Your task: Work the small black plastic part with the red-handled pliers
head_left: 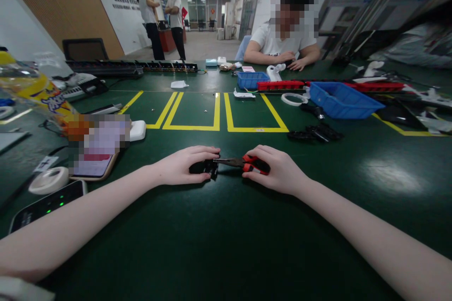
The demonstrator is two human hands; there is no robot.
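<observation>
Through the head view I have the black part (211,169) at the tabletop (219,244), well in from its far edge, with the left hand (187,164) pinching it between thumb and fingers. The right hand (282,167) is wrapped around the red-handled pliers (236,162), their nose reaching the part's right side. To do this well, I'd hold the left pinch firm, line the plier tips up squarely before squeezing, and mind the left fingertips close by the bite. Those fingers cover much of the part, so I can't read its shape, nor tell whether the tips grip it or merely touch. The tabletop's near edge is cut off below.
</observation>
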